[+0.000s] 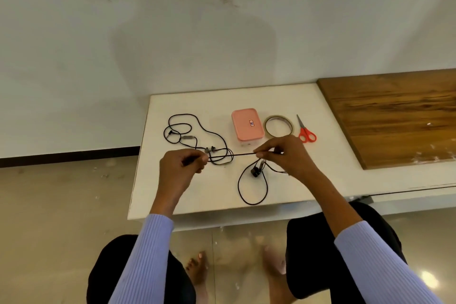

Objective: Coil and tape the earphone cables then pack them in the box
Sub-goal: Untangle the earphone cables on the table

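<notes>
Both hands are up over the white desk (172, 195), left hand (181, 164) and right hand (283, 153) each with a pinch grip on one black earphone cable (232, 154), stretched tight between them. Pink box (247, 124) sits closed just behind, tape roll (278, 126) and red scissors (306, 131) beside it.

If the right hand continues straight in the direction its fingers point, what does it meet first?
Probably the left hand: the right hand points along the taut earphone cable toward it, though depth is uncertain.
</notes>
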